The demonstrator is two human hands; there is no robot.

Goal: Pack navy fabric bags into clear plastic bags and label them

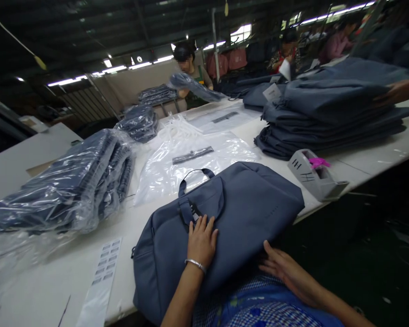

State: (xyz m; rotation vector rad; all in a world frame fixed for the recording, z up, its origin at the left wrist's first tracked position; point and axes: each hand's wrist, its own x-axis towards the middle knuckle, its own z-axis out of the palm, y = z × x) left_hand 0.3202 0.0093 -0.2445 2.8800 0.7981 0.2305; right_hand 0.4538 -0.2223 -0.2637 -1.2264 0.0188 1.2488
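A grey-blue fabric bag (245, 204) with two handles lies flat at the near edge of the white table (47, 281). My left hand (201, 240), a silver bangle on its wrist, rests flat on the bag just below the handles (191, 190), fingers stretched out. My right hand (281, 265) lies at the bag's near right edge, thumb up against the fabric, fingers extended and holding nothing.
Clear plastic bags (191, 159) are spread beyond the bag. Bagged bags (71, 181) are piled at left, unbagged ones (327, 113) stacked at right. A grey tape dispenser (313, 175) sits near the right edge. A label strip (105, 265) lies at left. Another person (187, 68) works at the far end.
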